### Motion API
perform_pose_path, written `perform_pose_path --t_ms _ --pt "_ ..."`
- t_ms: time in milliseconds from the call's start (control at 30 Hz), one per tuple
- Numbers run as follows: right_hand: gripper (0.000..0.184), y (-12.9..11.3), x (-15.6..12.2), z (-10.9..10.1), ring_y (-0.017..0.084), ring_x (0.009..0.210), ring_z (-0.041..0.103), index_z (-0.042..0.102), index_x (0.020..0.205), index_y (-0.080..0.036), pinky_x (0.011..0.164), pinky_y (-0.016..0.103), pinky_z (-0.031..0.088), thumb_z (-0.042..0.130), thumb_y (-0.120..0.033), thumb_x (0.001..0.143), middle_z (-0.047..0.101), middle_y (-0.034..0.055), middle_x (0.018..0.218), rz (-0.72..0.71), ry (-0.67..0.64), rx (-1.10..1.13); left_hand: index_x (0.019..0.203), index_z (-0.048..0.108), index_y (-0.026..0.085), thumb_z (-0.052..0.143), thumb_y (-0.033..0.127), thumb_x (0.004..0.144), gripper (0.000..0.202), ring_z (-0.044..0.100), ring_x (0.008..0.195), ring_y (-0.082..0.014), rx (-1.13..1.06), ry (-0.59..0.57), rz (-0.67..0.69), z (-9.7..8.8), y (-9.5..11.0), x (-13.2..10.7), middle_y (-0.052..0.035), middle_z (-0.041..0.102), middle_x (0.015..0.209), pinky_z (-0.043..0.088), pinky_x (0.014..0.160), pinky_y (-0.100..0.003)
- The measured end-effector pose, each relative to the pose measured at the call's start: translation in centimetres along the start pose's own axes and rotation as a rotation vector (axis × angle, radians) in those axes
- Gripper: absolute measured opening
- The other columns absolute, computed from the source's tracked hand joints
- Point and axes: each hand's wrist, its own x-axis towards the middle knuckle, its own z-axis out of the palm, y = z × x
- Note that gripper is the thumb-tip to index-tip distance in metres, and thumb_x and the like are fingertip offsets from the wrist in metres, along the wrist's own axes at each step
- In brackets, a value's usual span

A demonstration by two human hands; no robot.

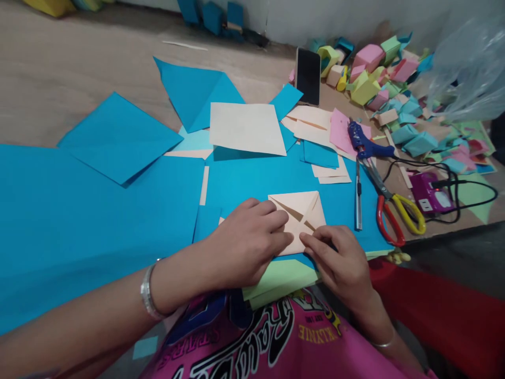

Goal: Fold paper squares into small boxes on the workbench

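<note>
A cream paper square (302, 213) with folded-in corners lies on a large blue sheet (252, 179) in front of me. My left hand (246, 242) rests on its left part, fingers curled and pressing the paper down. My right hand (341, 260) pinches the paper's lower right edge with thumb and fingers together. A silver bracelet sits on my left wrist. Pale green sheets (276, 281) stick out under the blue sheet near my body.
Red-and-yellow scissors (390, 208), a pen (357, 197) and a blue glue gun (365, 142) lie right of the paper. A phone (308, 75) stands behind. Blue sheets (118, 137) and cream sheets (246, 128) cover the table; folded coloured pieces (379, 79) and a plastic bag (469, 68) fill the far right.
</note>
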Motion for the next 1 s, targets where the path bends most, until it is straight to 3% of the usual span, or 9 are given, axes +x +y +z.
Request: perform_pose_path --t_ms 300,1000 --pt "0.031 -0.1 0.0 0.4 0.019 0.086 0.055 0.066 0.112 -0.019 0.075 0.035 0.042 0.066 -0.009 0.083 0.071 0.0059 0.098 -0.025 0.076 -0.014 0.105 0.065 0.025 0.047 0.035 0.096 0.022 0.049 0.085 -0.0203 0.042 0.046 0.005 0.6 -0.2 0.4 -0.0026 0.060 0.089 0.027 0.067 -0.035" --pt "0.033 -0.2 -0.1 0.6 0.021 0.089 0.055 0.064 0.118 -0.018 0.074 0.036 0.045 0.059 -0.008 0.086 0.069 0.0083 0.099 0.013 0.052 0.042 0.100 0.064 0.025 0.052 0.041 0.094 0.021 0.047 0.088 -0.0209 0.047 0.033 -0.025 1.1 -0.1 0.5 -0.0024 0.058 0.091 0.028 0.071 -0.036"
